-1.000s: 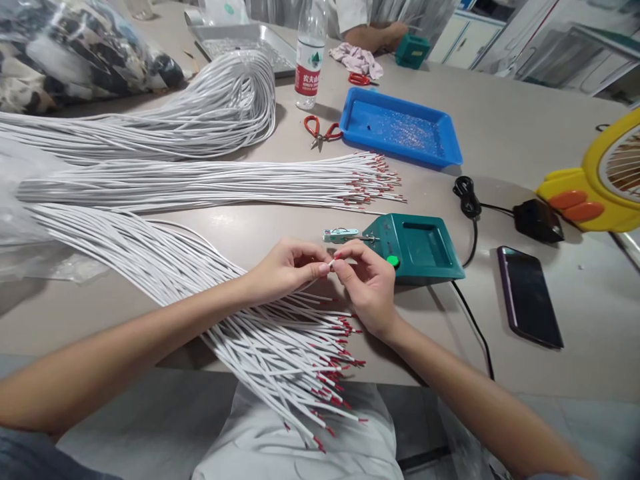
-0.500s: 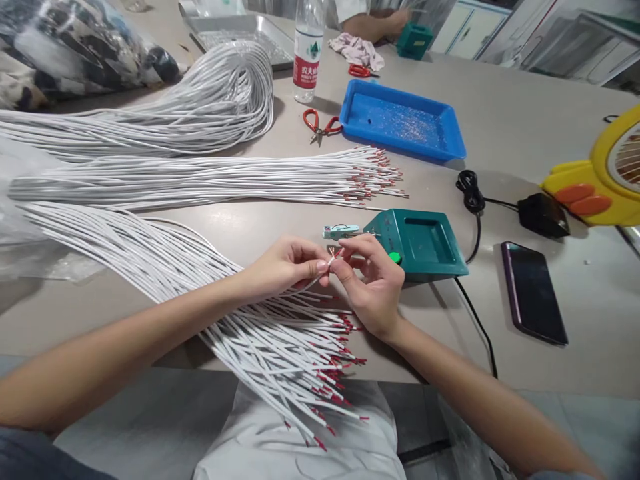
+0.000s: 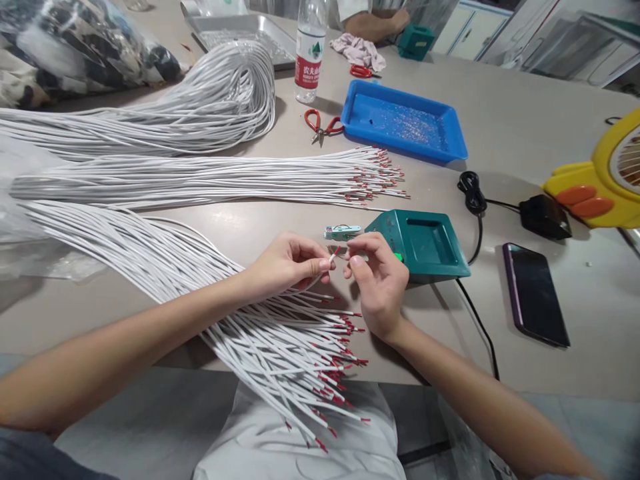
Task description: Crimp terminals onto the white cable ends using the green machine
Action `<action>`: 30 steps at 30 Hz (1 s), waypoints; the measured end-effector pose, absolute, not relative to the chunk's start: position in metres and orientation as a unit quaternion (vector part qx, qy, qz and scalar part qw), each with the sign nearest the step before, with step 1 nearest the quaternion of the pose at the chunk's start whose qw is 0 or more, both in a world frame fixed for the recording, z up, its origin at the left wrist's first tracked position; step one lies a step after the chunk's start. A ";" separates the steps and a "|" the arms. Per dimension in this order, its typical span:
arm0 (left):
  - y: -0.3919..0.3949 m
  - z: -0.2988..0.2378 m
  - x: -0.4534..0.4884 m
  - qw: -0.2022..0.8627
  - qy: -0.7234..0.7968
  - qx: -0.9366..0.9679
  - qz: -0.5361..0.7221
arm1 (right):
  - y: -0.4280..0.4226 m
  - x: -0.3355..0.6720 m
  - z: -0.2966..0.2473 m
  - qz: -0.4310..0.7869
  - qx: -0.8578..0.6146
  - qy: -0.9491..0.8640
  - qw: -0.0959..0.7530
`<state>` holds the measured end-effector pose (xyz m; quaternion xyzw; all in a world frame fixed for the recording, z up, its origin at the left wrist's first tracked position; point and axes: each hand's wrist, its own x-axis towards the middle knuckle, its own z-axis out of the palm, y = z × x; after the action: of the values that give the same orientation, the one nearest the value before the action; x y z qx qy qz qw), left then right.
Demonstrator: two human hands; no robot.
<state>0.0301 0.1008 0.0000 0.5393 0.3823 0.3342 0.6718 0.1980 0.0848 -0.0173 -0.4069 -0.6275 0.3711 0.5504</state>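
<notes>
My left hand [image 3: 285, 270] pinches a white cable [image 3: 332, 259] between thumb and fingers, close to its end. A short red tip sticks out of the white sheath, pointing up and right. My right hand [image 3: 381, 283] is just to the right, apart from the cable, with fingers curled and the thumb tip a little away from them; I see nothing in it. Behind that hand stands a green benchtop device [image 3: 430, 243] with a bright green button, partly covered by the fingers. Below both hands fans out a bundle of white cables [image 3: 270, 333] with red ends, hanging over the table edge.
Two more white cable bundles [image 3: 210, 180] lie behind. Beyond them are red-handled snippers [image 3: 321, 127], a blue tray [image 3: 405, 123] with small scraps and a water bottle [image 3: 308, 63]. To the right are a phone [image 3: 535, 293], a black adapter [image 3: 544, 217] and a yellow fan [image 3: 600, 173]. Someone's arm [image 3: 373, 25] shows at the back.
My right hand has let go of the cable end and shifted slightly right. The left hand keeps its pinch, and the red tip now shows more plainly.
</notes>
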 end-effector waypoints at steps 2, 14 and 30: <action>0.101 0.000 0.030 0.668 0.383 0.545 0.331 | 0.085 0.198 -0.017 0.406 -0.402 -0.623 0.535; 0.101 0.001 0.031 0.662 0.386 0.545 0.339 | 0.086 0.198 -0.013 0.424 -0.407 -0.631 0.506; 0.099 0.000 0.030 0.585 0.400 0.618 0.339 | 0.088 0.198 -0.014 0.425 -0.390 -0.653 0.491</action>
<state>0.0304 0.0992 -0.0005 0.6182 0.4003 0.3394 0.5852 0.1976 0.0882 -0.0141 -0.3897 -0.6532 0.4253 0.4905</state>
